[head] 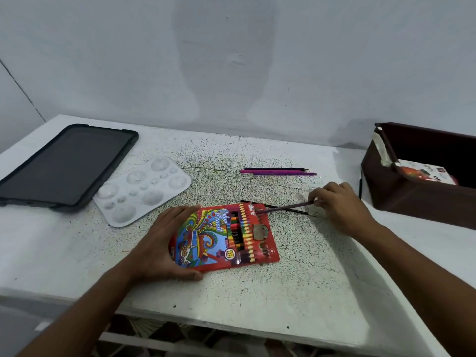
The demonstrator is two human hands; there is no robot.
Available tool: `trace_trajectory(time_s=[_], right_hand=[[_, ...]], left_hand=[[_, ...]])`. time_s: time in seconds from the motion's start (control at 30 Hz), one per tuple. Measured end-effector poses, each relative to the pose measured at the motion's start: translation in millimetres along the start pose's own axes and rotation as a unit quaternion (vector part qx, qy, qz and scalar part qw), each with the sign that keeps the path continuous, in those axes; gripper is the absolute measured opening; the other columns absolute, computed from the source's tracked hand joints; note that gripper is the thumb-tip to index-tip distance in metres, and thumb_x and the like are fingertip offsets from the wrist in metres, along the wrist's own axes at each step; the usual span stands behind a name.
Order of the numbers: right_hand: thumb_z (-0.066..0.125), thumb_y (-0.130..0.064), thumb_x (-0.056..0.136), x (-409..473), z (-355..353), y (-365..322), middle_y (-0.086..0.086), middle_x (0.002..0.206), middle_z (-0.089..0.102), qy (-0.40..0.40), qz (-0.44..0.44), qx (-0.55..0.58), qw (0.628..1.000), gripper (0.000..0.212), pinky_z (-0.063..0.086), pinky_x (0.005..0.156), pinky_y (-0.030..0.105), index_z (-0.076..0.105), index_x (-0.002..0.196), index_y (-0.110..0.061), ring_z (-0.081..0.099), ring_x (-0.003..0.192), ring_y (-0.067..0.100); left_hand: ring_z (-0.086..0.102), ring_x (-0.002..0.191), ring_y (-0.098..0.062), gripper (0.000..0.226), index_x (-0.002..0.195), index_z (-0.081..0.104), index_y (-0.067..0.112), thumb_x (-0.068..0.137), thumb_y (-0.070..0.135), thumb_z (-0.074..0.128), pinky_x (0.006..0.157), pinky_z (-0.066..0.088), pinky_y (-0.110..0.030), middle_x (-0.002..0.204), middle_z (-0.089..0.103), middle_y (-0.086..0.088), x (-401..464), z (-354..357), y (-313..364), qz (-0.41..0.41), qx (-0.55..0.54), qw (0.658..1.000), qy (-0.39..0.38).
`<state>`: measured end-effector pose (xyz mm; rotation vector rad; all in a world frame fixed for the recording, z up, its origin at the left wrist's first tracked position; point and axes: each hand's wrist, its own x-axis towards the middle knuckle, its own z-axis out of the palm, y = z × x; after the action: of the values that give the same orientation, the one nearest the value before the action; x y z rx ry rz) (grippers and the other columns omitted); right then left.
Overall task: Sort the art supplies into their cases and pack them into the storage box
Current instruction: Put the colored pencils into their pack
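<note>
My left hand (164, 243) grips the red pencil case (226, 235) by its left edge, flat on the table (296, 292). My right hand (340, 204) pinches 1 purple pencil (286, 207), its tip at the case's top opening. 3 more pencils (278, 171) lie beyond, the storage box (412, 199) far right.

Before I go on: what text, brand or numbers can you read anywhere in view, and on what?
"Color Pencil": on the red pencil case held by the left hand.
"18": in a round badge on the same case.
Brand letters at the case's top edge: partly covered, not readable.
Print on the packet in the brown storage box: too blurred to read.
Nothing else carries text.
</note>
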<state>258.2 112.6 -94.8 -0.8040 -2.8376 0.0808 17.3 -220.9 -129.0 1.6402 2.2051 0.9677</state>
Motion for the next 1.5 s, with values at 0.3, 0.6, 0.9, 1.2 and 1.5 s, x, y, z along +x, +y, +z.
trace_trajectory(time_s=[0.3, 0.6, 0.9, 1.2, 1.5], right_hand=[[0.065, 0.001, 0.084, -1, 12, -40, 0.008, 0.097, 0.055, -0.02, -0.054, 0.106, 0.993, 0.025, 0.041, 0.069, 0.023, 0.07, 0.105, -0.012, 0.046, 0.087, 0.02], [0.058, 0.007, 0.084, 5, 10, -95, 0.007, 0.104, 0.065, -0.018, -0.091, 0.19, 0.977, 0.03, 0.044, 0.077, 0.026, 0.067, 0.107, -0.009, 0.054, 0.096, 0.02], [0.052, -0.012, 0.095, 7, 12, -117, -0.024, 0.084, 0.04, -0.042, -0.07, 0.218, 0.973, 0.021, 0.041, 0.081, 0.031, 0.064, 0.112, -0.018, 0.042, 0.094, 0.01], [0.045, -0.009, 0.096, 59, 9, -32, 0.01, 0.138, 0.048, 0.013, 0.106, 0.072, 0.992, 0.039, 0.039, 0.098, 0.04, 0.051, 0.134, -0.014, 0.042, 0.123, 0.029], [0.047, -0.015, 0.096, 68, 16, 9, 0.015, 0.119, 0.056, -0.018, 0.138, 0.021, 0.99, 0.033, 0.044, 0.087, 0.042, 0.056, 0.127, -0.014, 0.047, 0.11, 0.036]], left_hand=[[0.026, 0.138, -0.006, 0.123, 0.146, 0.02, 0.048, 0.043, 0.071, 0.083, 0.111, 0.032, -0.039, 0.146, 0.024, 0.027, 1, -1, 4, -0.003, -0.003, 1.0, -0.005], [0.024, 0.139, -0.005, 0.122, 0.144, 0.016, 0.054, 0.043, 0.076, 0.08, 0.112, 0.03, -0.038, 0.146, 0.021, 0.031, 0, -1, 4, -0.001, -0.005, 1.0, -0.004], [0.024, 0.14, -0.009, 0.121, 0.145, 0.016, 0.052, 0.044, 0.076, 0.079, 0.113, 0.031, -0.043, 0.148, 0.03, 0.015, 1, -1, 1, 0.003, -0.003, 1.0, -0.004], [0.021, 0.138, 0.003, 0.121, 0.146, 0.018, 0.05, 0.045, 0.073, 0.081, 0.112, 0.021, -0.019, 0.146, 0.033, 0.015, 3, 0, -1, 0.021, 0.002, 1.0, -0.001], [0.023, 0.138, 0.0, 0.122, 0.146, 0.017, 0.05, 0.045, 0.072, 0.082, 0.11, 0.026, -0.026, 0.146, 0.033, 0.012, 3, 0, -1, 0.016, 0.005, 1.0, 0.0]])
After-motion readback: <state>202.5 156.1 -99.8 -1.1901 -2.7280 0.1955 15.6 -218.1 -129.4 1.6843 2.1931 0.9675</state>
